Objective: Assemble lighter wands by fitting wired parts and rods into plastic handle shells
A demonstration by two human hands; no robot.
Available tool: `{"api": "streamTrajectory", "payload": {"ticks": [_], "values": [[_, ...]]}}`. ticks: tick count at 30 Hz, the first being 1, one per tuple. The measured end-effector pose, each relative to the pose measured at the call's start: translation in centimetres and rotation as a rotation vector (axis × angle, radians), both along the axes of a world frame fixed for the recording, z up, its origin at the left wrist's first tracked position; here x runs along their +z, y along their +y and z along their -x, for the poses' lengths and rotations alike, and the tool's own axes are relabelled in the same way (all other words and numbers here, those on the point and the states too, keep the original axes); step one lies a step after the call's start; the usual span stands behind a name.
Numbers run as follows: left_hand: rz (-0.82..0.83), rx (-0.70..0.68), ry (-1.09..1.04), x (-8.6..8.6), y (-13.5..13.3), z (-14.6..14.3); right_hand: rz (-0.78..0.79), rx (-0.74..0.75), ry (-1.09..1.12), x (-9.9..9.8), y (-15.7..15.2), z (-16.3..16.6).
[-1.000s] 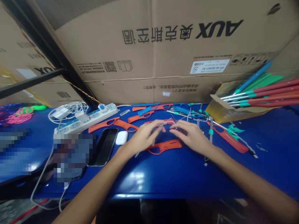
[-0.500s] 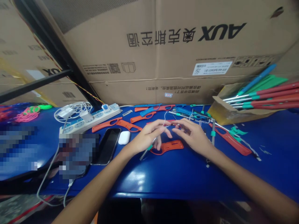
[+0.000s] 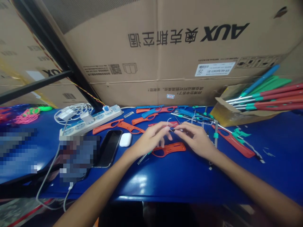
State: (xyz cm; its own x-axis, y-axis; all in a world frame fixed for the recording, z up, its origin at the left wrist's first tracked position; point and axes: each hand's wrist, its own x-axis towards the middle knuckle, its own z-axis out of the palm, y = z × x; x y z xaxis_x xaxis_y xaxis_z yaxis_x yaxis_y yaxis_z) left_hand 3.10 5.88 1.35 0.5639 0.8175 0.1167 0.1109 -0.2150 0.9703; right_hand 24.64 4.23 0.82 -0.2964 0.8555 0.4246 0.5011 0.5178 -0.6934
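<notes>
Beyond the hands, a large AUX carton (image 3: 163,63) backs the blue worktop (image 3: 180,183). The left hand (image 3: 150,137) pinches a white wire (image 3: 168,120); the metal tube (image 3: 143,159) under it shows less than half a second ago. The right hand (image 3: 195,137) pinches a small dark part (image 3: 173,130). Right of it, an open cardboard box (image 3: 224,112) holds red-handled rods (image 3: 272,92).

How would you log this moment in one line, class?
left hand: pinches white wire | right hand: pinches small dark piece | nearby: orange plastic piece on blue table
</notes>
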Motion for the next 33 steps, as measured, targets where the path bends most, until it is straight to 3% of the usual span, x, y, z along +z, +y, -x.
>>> {"api": "streamTrajectory", "payload": {"ticks": [6, 11, 24, 33], "values": [[-0.43, 0.174, 0.262, 0.3, 0.2, 0.4, 0.035, 0.045, -0.004, 0.2, -0.5, 0.3], [-0.663, 0.19, 0.297, -0.1, 0.4, 0.5, 0.094, 0.037, -0.002, -0.1, -0.3, 0.6], [-0.786, 0.14, 0.206, 0.1, 0.3, 0.7, 0.142, 0.094, -0.015, -0.5, -0.2, 0.7], [-0.95, 0.066, 0.35, -0.5, 0.8, 0.6, -0.037, 0.104, -0.133, 0.0, 0.0, -0.3]]}}
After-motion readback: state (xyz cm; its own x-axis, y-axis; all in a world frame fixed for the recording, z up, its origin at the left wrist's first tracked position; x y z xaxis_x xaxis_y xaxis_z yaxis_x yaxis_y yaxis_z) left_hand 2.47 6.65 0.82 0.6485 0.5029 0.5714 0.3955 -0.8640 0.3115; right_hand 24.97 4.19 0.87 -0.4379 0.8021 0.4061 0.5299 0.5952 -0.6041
